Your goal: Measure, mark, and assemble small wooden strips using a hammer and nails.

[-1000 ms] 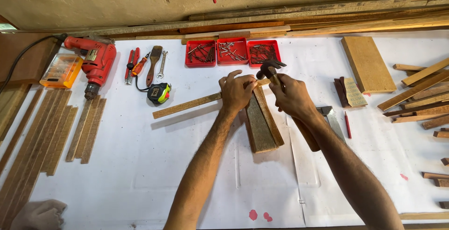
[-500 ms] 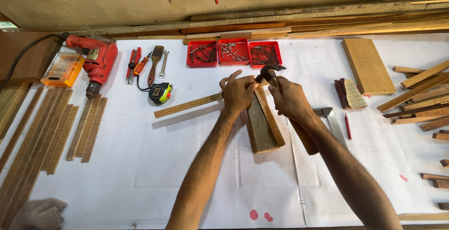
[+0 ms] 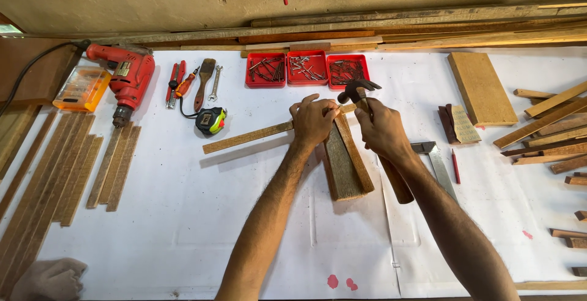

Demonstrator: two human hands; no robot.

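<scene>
The right hand (image 3: pixel 382 131) is closed round a hammer (image 3: pixel 367 114), gripped high on the handle just below the head. The left hand (image 3: pixel 313 120) pinches a thin slat (image 3: pixel 247 137) down against the top end of a wood block (image 3: pixel 344 163) at the centre of the desk (image 3: pixel 183 215). The hammer head hangs just at 1 o'clock of that joint. Three red nail trays (image 3: pixel 306 68) sit at 12 o'clock, a tape measure (image 3: pixel 211 120) at 9 o'clock, a square (image 3: pixel 437 160) at 3 o'clock.
</scene>
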